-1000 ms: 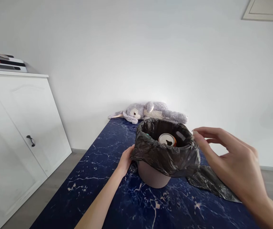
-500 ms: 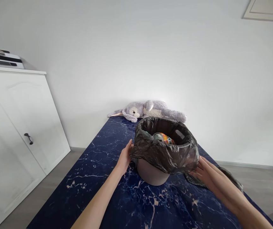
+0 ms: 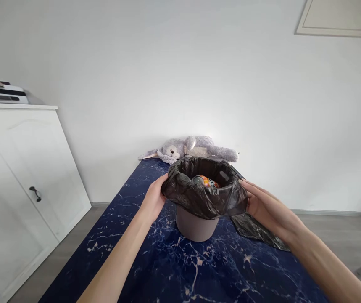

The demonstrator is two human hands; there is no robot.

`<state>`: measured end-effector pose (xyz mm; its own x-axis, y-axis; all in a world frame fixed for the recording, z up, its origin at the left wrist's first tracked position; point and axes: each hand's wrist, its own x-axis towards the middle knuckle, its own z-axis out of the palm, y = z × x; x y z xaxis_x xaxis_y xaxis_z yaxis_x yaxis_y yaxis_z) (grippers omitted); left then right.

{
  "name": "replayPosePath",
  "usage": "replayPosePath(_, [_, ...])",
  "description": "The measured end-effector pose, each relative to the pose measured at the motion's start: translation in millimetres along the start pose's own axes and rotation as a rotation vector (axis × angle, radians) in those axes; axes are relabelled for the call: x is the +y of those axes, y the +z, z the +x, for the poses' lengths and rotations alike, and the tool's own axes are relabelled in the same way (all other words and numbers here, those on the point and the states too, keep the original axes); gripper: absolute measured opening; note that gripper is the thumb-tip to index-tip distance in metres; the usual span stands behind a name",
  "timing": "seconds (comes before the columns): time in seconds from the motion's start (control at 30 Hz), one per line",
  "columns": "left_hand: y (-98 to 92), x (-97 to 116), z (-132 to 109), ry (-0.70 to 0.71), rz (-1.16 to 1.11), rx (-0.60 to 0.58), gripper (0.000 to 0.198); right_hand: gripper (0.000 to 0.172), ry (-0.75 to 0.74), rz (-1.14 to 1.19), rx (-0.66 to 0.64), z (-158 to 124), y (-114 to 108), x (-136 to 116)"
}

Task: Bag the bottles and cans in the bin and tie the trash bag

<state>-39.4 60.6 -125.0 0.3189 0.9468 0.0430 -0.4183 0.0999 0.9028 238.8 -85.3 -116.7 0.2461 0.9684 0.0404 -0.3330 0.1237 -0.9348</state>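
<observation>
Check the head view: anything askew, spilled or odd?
Mildly: a long-eared plush toy lies sideways behind the trash bin, an unlikely companion for it. Black plastic sprawls across the tabletop right of the bin; whether it joins the liner is hidden. No spill visible.

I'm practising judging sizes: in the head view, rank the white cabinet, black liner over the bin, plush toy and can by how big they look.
Largest to smallest, by visible area:
1. White cabinet, partly cut off
2. Black liner
3. Plush toy
4. Can, partly hidden
</observation>
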Motion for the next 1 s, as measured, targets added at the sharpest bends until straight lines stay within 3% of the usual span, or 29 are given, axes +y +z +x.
replayPosePath(0.3, [16.3,30,-23,0.062,0.113,0.117,0.023,0.043,0.017,-0.05,0.084,6,14,-12])
replayPosePath(0.5, [22.3,59,-33,-0.005,0.203,0.02,0.022,0.062,0.059,-0.218,0.132,7,20,-31])
replayPosePath(0.63, [23.8,68,-34,-0.035,0.238,-0.018,0.023,0.073,0.082,-0.357,0.135,10,26,-42])
replayPosePath(1.0, [31.4,69,-50,-0.085,0.314,-0.117,0.027,0.066,0.091,-0.507,0.115,1,26,-57])
